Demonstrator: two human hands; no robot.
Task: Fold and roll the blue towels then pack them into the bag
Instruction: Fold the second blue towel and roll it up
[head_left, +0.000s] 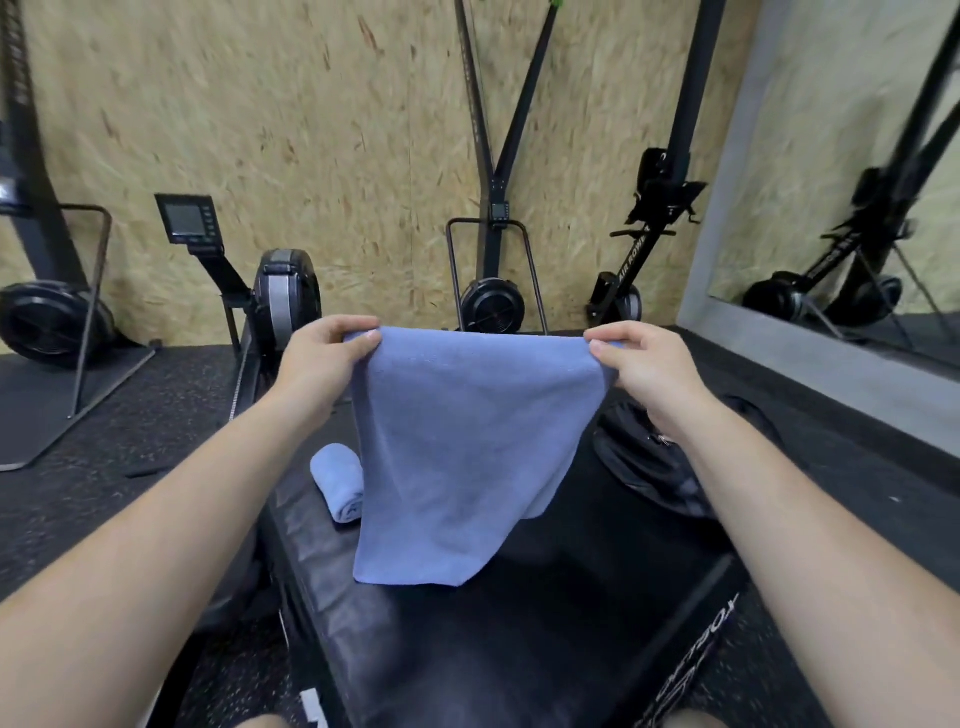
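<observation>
A person holds a blue towel (467, 447) up by its two top corners above a black padded box (519, 623).

The left hand (322, 358) and right hand (644, 369) each pinch a corner. A rolled towel (337, 480) lies on the box, left of the hanging towel. A black bag (644, 457) sits at the box's right edge.
</observation>
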